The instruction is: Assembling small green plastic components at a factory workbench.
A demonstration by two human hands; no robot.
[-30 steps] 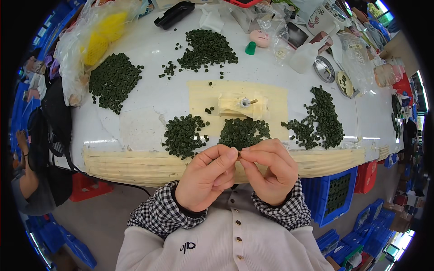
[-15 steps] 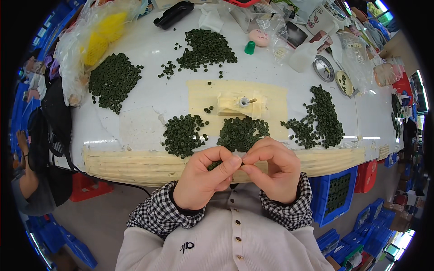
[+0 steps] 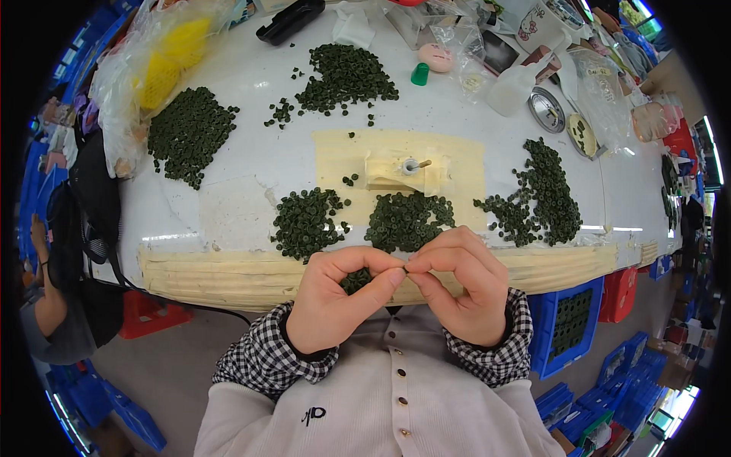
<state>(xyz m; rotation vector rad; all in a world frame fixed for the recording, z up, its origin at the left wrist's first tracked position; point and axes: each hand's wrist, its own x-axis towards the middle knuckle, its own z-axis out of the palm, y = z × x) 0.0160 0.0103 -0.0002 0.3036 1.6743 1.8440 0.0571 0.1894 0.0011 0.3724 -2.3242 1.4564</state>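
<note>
Hands: two, left hand and right hand. Checked cuffs: two. Dark green pieces: five main heaps on the white tabletop; single pieces too many to count. Taped fixture: one, with one pin. Round metal dishes: two. Green cap: one. Black case: one.

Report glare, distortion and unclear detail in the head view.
Head view: glare streaks the white tabletop near its front; fisheye bows the taped front edge; the small dark piece between left hand and right hand is too tiny to make out.
</note>
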